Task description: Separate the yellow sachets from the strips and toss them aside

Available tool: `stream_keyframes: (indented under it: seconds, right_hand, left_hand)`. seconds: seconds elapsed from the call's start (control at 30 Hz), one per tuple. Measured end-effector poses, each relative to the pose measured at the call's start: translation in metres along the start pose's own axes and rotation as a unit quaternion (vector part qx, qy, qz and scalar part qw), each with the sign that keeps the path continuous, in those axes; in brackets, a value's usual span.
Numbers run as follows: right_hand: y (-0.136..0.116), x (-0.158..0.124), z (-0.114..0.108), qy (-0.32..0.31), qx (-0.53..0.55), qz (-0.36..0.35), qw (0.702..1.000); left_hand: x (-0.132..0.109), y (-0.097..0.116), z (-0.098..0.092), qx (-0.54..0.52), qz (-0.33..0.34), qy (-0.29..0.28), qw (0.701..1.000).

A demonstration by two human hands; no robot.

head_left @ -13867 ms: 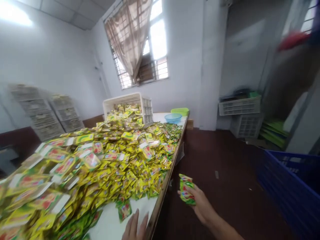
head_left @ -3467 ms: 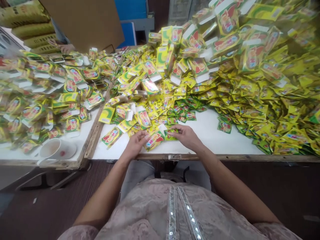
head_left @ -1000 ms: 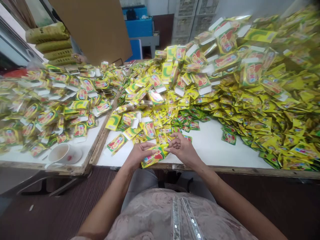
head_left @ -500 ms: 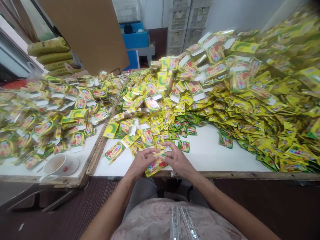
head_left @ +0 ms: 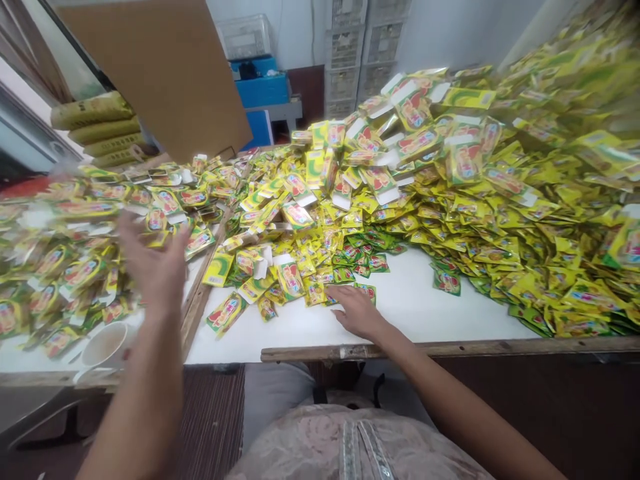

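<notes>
My left hand (head_left: 156, 263) is raised over the left pile of small printed boxes (head_left: 87, 263). It is smeared by motion, but its fingers are spread and nothing shows between them. Just past it is a blurred yellow box (head_left: 85, 211); I cannot tell whether it rests on the pile or is in the air. My right hand (head_left: 357, 312) is low over the white tabletop, palm down with its fingers stretched out. Its fingertips are at the near edge of the small yellow sachets (head_left: 315, 293), beside a green sachet (head_left: 367, 291) partly behind the hand.
A wooden strip (head_left: 200, 300) divides the tabletop. A white bowl (head_left: 104, 345) stands at the front left. Heaped yellow sachets (head_left: 500, 247) cover the right side, with open-flapped boxes (head_left: 380, 180) at the back. Behind stand a cardboard sheet (head_left: 160, 73) and stacked sacks (head_left: 110, 130).
The printed box that both hands held near the table edge has left that spot. My left hand has swung left and opened; my right hand has moved slightly forward to the sachets.
</notes>
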State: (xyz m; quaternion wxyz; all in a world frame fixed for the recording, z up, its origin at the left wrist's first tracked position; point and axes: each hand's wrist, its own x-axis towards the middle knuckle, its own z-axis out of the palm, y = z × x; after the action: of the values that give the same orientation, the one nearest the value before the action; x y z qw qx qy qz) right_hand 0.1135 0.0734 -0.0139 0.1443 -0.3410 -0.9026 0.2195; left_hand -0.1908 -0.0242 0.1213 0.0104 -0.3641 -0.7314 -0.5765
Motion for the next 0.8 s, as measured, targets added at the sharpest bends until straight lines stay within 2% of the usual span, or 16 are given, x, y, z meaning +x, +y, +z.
stream_keyframes:
  seconds: [0.03, 0.1, 0.13, 0.17, 0.23, 0.3, 0.37, 0.43, 0.5, 0.53, 0.6, 0.67, 0.73, 0.8]
  right_hand:
    - [0.001, -0.001, 0.003, 0.003, -0.017, -0.018, 1.0]
    - [0.005, -0.005, 0.006, 0.039, 0.002, -0.014, 0.999]
    - [0.007, -0.007, 0.005, 0.067, 0.032, 0.008, 0.997]
    - [0.01, -0.01, 0.002, 0.092, 0.074, 0.039, 0.992]
    - [0.014, -0.014, -0.005, 0.118, 0.191, 0.113, 0.968]
    - [0.014, -0.015, -0.012, 0.106, 0.322, 0.17, 0.925]
    - [0.011, -0.013, -0.016, 0.076, 0.414, 0.192, 0.886]
    - [0.006, -0.011, -0.017, 0.05, 0.446, 0.189, 0.874]
    - [0.002, -0.011, -0.018, 0.035, 0.434, 0.179, 0.882]
    - [0.001, -0.013, -0.018, 0.033, 0.408, 0.176, 0.895]
    - [0.001, -0.019, -0.019, 0.025, 0.305, 0.171, 0.936]
    - [0.002, -0.027, -0.018, -0.01, 0.165, 0.158, 0.974]
    - [0.002, -0.034, -0.015, -0.051, 0.057, 0.143, 0.987]
    - [0.002, -0.04, -0.01, -0.065, 0.016, 0.133, 0.989]
  left_hand:
    - [-0.018, 0.0, 0.017, 0.011, -0.001, 0.019, 1.0]
    - [-0.063, -0.005, 0.052, 0.025, -0.035, -0.163, 0.986]
    - [-0.085, -0.009, 0.068, 0.018, -0.043, -0.227, 0.973]
    - [-0.105, -0.012, 0.082, 0.004, -0.048, -0.272, 0.961]
    - [-0.134, -0.017, 0.103, -0.02, -0.064, -0.311, 0.948]
    - [-0.148, -0.016, 0.117, -0.056, -0.1, -0.33, 0.937]
    - [-0.152, -0.012, 0.128, -0.124, -0.159, -0.368, 0.908]
    - [-0.153, -0.008, 0.137, -0.199, -0.226, -0.398, 0.866]
    - [-0.153, -0.006, 0.142, -0.238, -0.274, -0.398, 0.843]
    - [-0.153, -0.006, 0.143, -0.243, -0.286, -0.387, 0.842]
    - [-0.154, -0.01, 0.141, -0.24, -0.297, -0.359, 0.852]
    - [-0.154, -0.017, 0.136, -0.23, -0.307, -0.333, 0.861]
    - [-0.155, -0.026, 0.129, -0.223, -0.317, -0.318, 0.865]
    - [-0.156, -0.036, 0.123, -0.21, -0.317, -0.317, 0.869]
